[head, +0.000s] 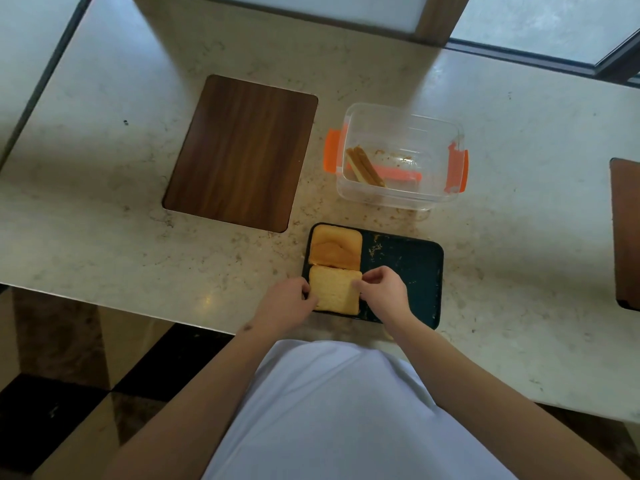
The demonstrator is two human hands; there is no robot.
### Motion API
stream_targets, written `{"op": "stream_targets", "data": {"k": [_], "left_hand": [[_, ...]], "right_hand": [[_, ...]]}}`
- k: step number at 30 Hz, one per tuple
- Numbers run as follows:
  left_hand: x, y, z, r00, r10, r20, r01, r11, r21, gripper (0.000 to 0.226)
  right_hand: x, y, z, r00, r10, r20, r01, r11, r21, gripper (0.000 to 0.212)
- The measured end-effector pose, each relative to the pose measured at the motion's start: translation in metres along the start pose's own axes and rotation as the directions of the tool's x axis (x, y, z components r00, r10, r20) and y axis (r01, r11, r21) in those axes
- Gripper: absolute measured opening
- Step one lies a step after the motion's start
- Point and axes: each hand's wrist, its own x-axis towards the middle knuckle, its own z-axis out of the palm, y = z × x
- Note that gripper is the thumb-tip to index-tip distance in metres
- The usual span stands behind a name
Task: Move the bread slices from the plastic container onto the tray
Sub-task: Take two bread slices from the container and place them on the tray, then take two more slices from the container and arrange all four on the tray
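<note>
Marbled stone is forming the worktop [104,188], with a dark wooden board [242,150] lying at the centre left. Below centre, the left hand [287,303] is pinching the left edge of the near bread slice [334,289] on the dark tray [408,271], its grip nearly closed. Another bread slice [335,245] is lying just above, touching it. The right hand [382,292] is pinching the near slice's right edge, likewise narrowly closed. Squaring it gently against its neighbour should be saving room. Upper right, two slices [363,166] are standing in the plastic container [401,154].
</note>
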Motion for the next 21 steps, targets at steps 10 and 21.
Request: {"op": "stream_targets", "data": {"k": [10,21], "left_hand": [[0.005,-0.003,-0.011,0.994,-0.06,0.089,0.073,0.986,-0.152,0.016],[0.012,0.143,-0.087,0.998,0.031,0.057,0.024,0.638,-0.77,0.01]], "right_hand": [[-0.003,0.0,0.001,0.994,0.018,0.106,-0.01,0.997,-0.073,0.023],[0.024,-0.119,-0.083,0.937,-0.334,0.105,0.346,0.93,-0.126,0.01]]}}
